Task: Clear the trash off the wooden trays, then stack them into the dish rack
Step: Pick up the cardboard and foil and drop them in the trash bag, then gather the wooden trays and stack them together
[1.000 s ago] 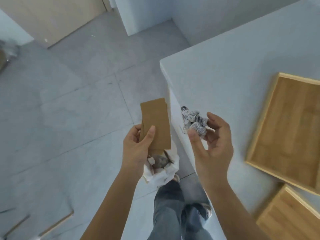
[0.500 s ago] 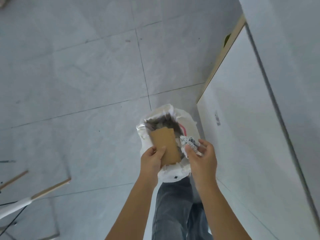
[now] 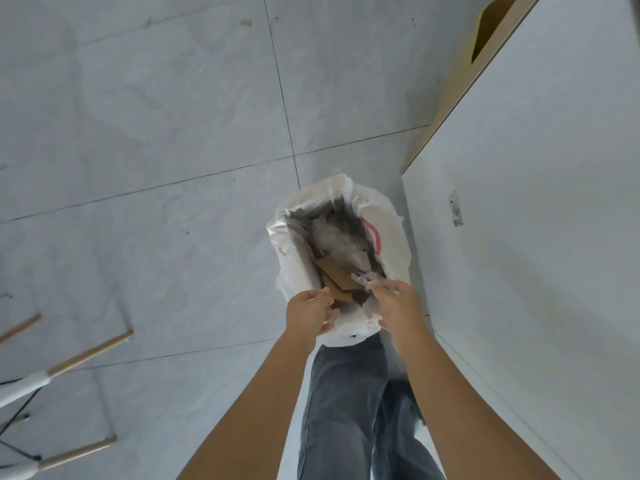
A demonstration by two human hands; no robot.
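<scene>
Both of my hands hover over the near rim of a bin lined with a white bag (image 3: 394, 230) on the floor. My left hand (image 3: 310, 311) has its fingers spread, and the brown cardboard pieces (image 3: 337, 285) lie just beyond its thumb, inside the bag. At the fingertips of my right hand (image 3: 398, 306), whose fingers are also apart, a crumpled printed paper ball (image 3: 365, 278) drops into the bag. Grey crumpled trash (image 3: 336, 233) fills the bag. No wooden tray or dish rack is in view.
The white side panel of the counter (image 3: 536, 237) rises at the right, with a wooden edge (image 3: 446, 98) at its far end. White chair legs with wooden tips (image 3: 86, 355) stand at lower left. Grey floor tiles surround the bin, and my legs in jeans are below it.
The view swung from the counter with its trays down to the bin. Both hands lowered to the bag and opened, letting go of the cardboard and the paper ball.
</scene>
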